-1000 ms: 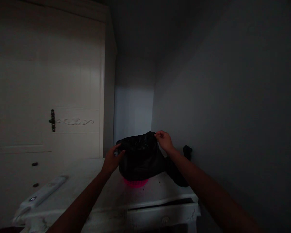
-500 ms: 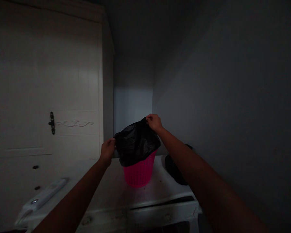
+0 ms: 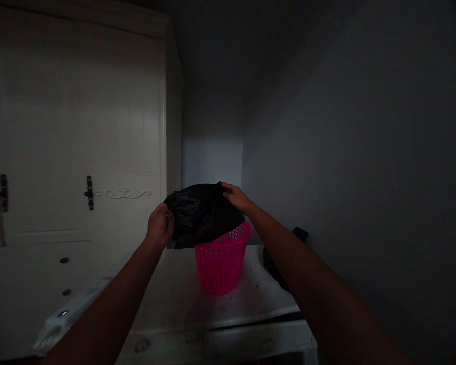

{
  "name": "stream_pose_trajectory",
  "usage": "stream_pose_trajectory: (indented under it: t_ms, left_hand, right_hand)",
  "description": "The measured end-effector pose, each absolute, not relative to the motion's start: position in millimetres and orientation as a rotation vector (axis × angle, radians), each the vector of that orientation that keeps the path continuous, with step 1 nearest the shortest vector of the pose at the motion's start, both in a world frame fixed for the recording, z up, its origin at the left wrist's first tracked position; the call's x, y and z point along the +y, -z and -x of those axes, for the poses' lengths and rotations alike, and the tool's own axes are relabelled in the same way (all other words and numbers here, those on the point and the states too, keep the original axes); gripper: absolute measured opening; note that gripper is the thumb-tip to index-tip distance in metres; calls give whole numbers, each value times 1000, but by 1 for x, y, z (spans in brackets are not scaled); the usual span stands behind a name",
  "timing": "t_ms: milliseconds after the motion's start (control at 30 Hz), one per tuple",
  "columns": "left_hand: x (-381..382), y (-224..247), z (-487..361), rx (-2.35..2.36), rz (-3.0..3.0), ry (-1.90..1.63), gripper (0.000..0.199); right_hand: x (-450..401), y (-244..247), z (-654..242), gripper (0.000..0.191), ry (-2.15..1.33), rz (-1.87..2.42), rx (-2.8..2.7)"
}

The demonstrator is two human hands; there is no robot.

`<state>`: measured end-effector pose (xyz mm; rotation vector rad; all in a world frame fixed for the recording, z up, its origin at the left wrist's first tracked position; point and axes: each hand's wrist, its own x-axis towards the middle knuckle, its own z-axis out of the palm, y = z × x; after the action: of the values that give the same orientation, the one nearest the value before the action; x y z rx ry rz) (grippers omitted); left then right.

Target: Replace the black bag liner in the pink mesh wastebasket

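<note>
A black plastic bag (image 3: 203,215) is stretched between my two hands, above and partly over a pink plastic basket (image 3: 220,266). My left hand (image 3: 160,226) is closed on the bag's left edge. At the bag's upper right, my right hand (image 3: 236,196) grips it with the fingers toward the rim. The basket stands upright with lattice walls, and the right part of its rim shows bare. The bag hides the left and back of that rim.
Under the basket is a white dresser top (image 3: 167,289) with drawers below. A white power strip (image 3: 70,309) lies at its left. A dark object (image 3: 271,266) sits behind my right forearm, near the grey wall (image 3: 365,177). A white wardrobe (image 3: 129,126) stands at left.
Both hands have shifted left with the bag. Its lower edge has come up off the basket's right side, so the rim there now shows.
</note>
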<state>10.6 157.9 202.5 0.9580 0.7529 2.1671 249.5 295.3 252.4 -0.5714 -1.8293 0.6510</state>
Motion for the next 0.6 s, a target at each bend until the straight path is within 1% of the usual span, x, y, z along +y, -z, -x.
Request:
stream_pose_trajectory:
  t_ms: [133,267,467,533,600]
  left_hand:
    - [152,-215,-16,572,-790,-2028,17]
    - [155,-230,-25,417,-701,-2038,21]
    - [153,-242,-42,216,-983,-1957,17]
    - [150,-238,-45,213,-1077,-1964,14]
    - [150,-233,-45,276,-1134,-1973,15]
  right_hand:
    - [298,-252,-247,64,-667,596,-1807]
    - [304,-250,-242,70,-710,608,-1789]
    - [307,-265,-227,77,-685,496,-1751]
    - [305,-271,-219,76,-666,479,-1799]
    - [305,-273,-213,76,-582,509,-1884]
